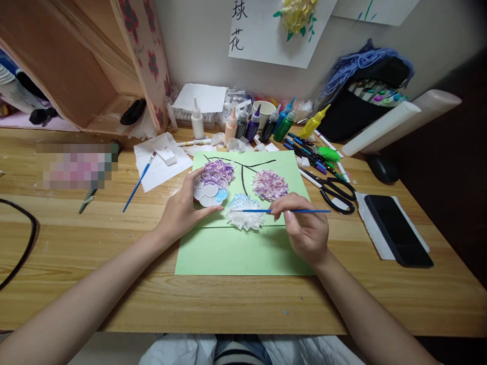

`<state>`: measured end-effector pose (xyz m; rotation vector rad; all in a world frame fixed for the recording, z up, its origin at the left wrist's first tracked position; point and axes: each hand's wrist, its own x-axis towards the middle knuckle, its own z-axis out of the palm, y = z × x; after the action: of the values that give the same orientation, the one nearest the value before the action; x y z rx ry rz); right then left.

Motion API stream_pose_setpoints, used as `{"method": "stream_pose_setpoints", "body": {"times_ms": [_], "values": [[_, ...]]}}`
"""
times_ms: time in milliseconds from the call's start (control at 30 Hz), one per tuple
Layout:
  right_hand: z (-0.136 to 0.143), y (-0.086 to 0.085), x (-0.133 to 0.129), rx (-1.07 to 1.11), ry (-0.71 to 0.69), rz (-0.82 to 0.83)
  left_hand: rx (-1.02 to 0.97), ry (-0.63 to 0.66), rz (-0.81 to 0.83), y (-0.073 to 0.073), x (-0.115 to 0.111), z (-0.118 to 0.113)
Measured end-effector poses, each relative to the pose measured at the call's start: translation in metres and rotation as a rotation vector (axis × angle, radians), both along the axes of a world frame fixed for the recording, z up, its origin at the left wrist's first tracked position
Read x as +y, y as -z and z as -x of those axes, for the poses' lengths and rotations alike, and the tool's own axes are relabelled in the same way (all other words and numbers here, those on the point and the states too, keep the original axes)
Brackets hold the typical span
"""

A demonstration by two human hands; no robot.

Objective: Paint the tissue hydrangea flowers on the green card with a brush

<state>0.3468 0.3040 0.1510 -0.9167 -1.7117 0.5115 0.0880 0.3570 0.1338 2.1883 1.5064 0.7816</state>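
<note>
My left hand (181, 207) grips a small white paint palette (210, 194) by its edges, with blue paint in one well and purple in others. Between the fingers of my right hand (304, 223) lies a thin blue paintbrush (289, 211), its tip pointing left onto a fluffy paper flower (245, 215). This flower is light blue at the top and white below. It sits on a green sheet of paper (243, 253) with drawn black branches. A pink-purple paper flower (270, 184) is at the right, and a purple paper flower (218, 171) is partly behind the palette.
Paint bottles (252, 124) stand in a row behind the sheet. Black-handled scissors (338, 195), markers (310, 152) and a phone (397, 228) lie to the right. Another paintbrush (139, 182) rests on a white paper (152, 175) at the left, near an open pink box (91, 76).
</note>
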Motion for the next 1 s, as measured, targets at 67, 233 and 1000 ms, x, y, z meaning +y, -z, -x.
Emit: {"method": "stream_pose_setpoints", "body": {"times_ms": [67, 233, 1000], "values": [[-0.0009, -0.0001, 0.0006, 0.037, 0.047, -0.015, -0.008, 0.005, -0.002, -0.0002, 0.0, -0.0002], [-0.0002, -0.0008, 0.0016, 0.118, 0.085, -0.065, -0.019, 0.002, -0.003, 0.0004, -0.0007, 0.0007], [0.0024, -0.0006, 0.0009, 0.08, 0.09, -0.019, -0.055, 0.086, -0.161, 0.0041, 0.0001, 0.0022]]}}
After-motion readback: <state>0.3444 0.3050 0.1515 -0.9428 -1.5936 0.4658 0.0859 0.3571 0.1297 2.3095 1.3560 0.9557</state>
